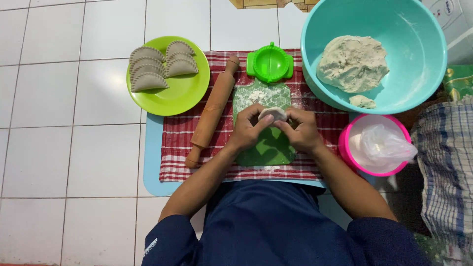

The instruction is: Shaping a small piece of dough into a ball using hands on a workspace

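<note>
- Pinching a small round of pale dough [272, 115] between them, the left hand [248, 129] and the right hand [301, 131] meet above the green plastic board [268, 148]; fingertips of both press on the dough's rim, thumbs underneath as far as can be told.
- The dough round sits just above the board's floured upper half, held up off it, between the two hands.
- It looks soft, light and easily stretched or torn; a hold at the edges with gentle, even pressure seems best, since the middle would likely sag or thin.
- A wooden rolling pin [213, 111], smooth and stiff, lies aslant on the red-checked cloth [177, 148], just left of the board.
- A green hinged dumpling press [270, 63] with a ridged rim stands beyond the board.
- On the lime plate [185, 96] lie several half-moon pastries [148, 81] with crimped edges, matte and pale.
- The turquoise bowl [419, 29] holds a rough, floury lump of dough [352, 61] and a small scrap.
- A pink bowl [345, 145] holds a crumpled clear plastic bag [387, 145].
</note>
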